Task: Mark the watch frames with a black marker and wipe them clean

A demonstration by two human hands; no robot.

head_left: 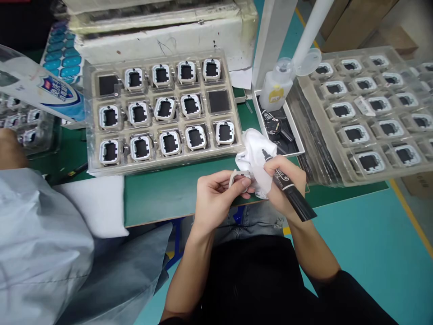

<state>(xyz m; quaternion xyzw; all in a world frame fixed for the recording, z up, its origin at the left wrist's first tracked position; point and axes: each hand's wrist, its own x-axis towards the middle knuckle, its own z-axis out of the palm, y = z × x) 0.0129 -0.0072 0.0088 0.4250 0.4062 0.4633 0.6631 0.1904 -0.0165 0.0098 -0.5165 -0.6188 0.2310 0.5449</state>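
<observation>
1. One pale frame (pixel 241 173) is clamped between the left hand's (pixel 213 196) thumb and fingers, just off the middle tray's (pixel 162 161) near right corner.
2. One black marker (pixel 287 191) is gripped by the right hand's (pixel 293 170) fingers, right of that tray.
3. One white cloth (pixel 253 143) touches the right hand, beside the tray's corner.
4. Thirteen similar frames (pixel 161 143) sit inside the tray.
5. One bottle (pixel 275 92) stands right of it.
</observation>
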